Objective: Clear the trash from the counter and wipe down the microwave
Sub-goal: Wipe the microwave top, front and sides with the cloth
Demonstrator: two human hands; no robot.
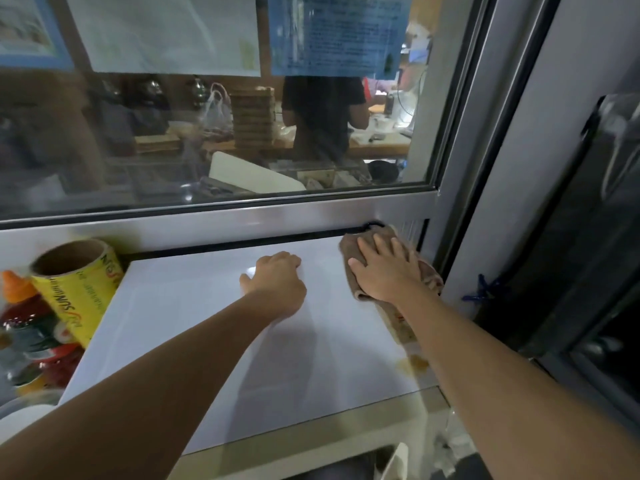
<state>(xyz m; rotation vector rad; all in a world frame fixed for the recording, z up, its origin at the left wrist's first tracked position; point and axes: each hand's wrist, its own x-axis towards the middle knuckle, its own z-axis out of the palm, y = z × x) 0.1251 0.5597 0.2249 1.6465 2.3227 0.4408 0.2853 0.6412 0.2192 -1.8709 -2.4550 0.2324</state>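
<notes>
Microwave [221, 341] top sits under the window; the right hand [388, 271] presses a brown cloth [353, 251] flat at its back-right corner, fingers straight. The left hand [277, 282] rests curled, holding nothing — bracing. The sticky stain [414, 363] near the front-right edge could be missed — or smeared.

Dim indoor light; soft glare spot on glossy white microwave top [207, 327]; arm shadows there; wide-angle bending and blur at frame edges.
</notes>
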